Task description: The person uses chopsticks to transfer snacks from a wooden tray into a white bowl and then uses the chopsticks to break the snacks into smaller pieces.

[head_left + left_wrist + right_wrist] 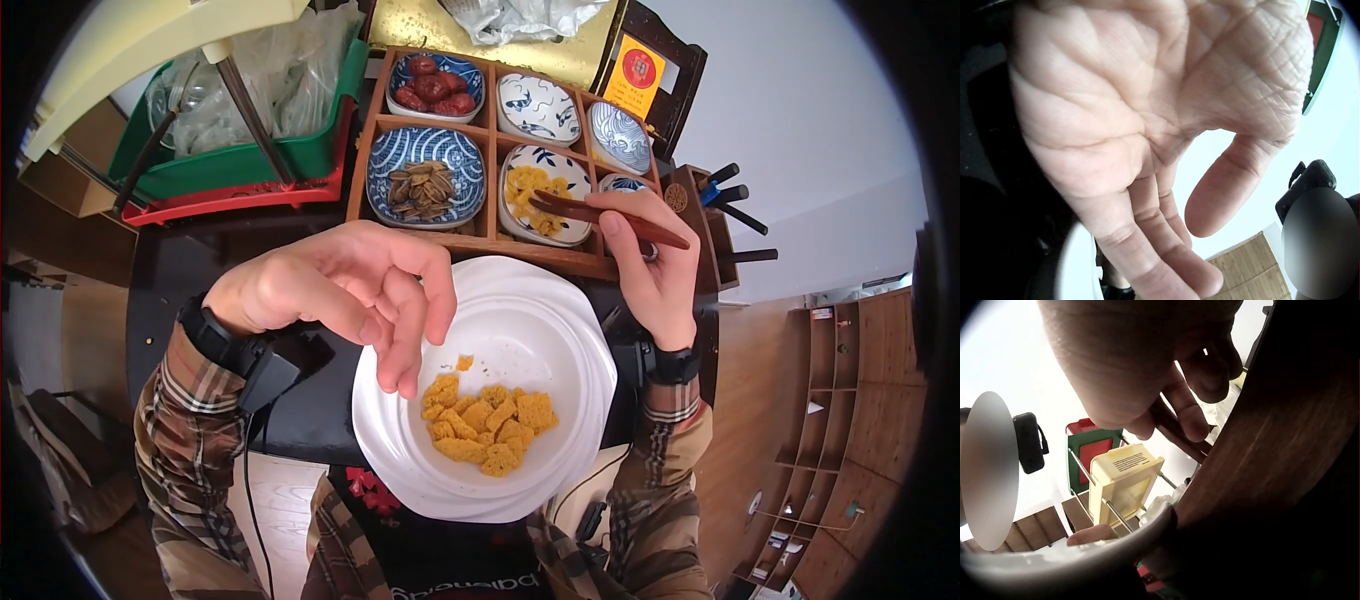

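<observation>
My right hand [655,265] grips brown wooden tongs [640,225] near the right side of the divided wooden tray. Their tips reach over a blue-and-white dish [545,158] with small yellow pieces [525,190] in it. In the right wrist view the tongs [1172,428] show dark between my fingers. My left hand [350,290] hovers with loosely bent fingers and nothing in them, its fingertips overlapping the rim of a white bowl [590,390]. Golden crisp pieces [485,430] lie in the bowl. The left wrist view shows the palm [1147,94] bare.
The wooden tray [470,243] also bears dishes of red dates [435,88] and striped seeds [422,190], plus patterned dishes. A green-and-red basket [300,155] with plastic bags stands back left under a cream frame [120,70]. Black-handled tools [735,195] stick out at right.
</observation>
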### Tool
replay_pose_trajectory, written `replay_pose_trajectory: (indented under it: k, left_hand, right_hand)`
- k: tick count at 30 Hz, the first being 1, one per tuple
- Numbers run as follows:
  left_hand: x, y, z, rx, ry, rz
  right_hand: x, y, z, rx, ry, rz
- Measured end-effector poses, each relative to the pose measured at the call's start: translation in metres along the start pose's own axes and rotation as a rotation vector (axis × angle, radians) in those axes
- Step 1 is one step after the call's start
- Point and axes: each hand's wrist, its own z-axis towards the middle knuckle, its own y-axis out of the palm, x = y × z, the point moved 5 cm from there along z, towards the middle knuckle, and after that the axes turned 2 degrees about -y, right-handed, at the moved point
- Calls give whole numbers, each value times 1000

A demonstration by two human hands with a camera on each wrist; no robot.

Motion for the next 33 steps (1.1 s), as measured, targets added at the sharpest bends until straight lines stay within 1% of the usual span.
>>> replay_pose_trajectory:
  k: [2,6,9,11,15,18,20,21,23,33]
  left_hand:
    - [1,0,0,1,3,7]
    - [1,0,1,-21,13,2]
    - [1,0,1,-17,6,7]
    - [1,0,1,-12,-3,15]
    - [0,-1,0,-15,-3,13]
    - [0,0,1,-21,3,8]
    - [1,0,1,-24,9,-1]
    - [1,0,1,-20,9,3]
    - [0,0,1,-19,6,4]
    - [0,0,1,-10,-3,7]
  right_hand:
    - [0,-1,2,15,-2,-38]
    - [-3,-3,3,0,-17,-6]
    - [-2,-3,0,-38,-33,-9]
    - [-2,0,-1,-65,-77,28]
    - [-5,1,-1,-89,-61,20]
    - [-6,1,0,-62,-47,23]
    - [-9,1,2,-76,-167,-48]
    - [-9,1,4,-76,-166,-47]
    - [-15,2,5,-93,-255,-96]
    - [-18,2,4,-91,-262,-92]
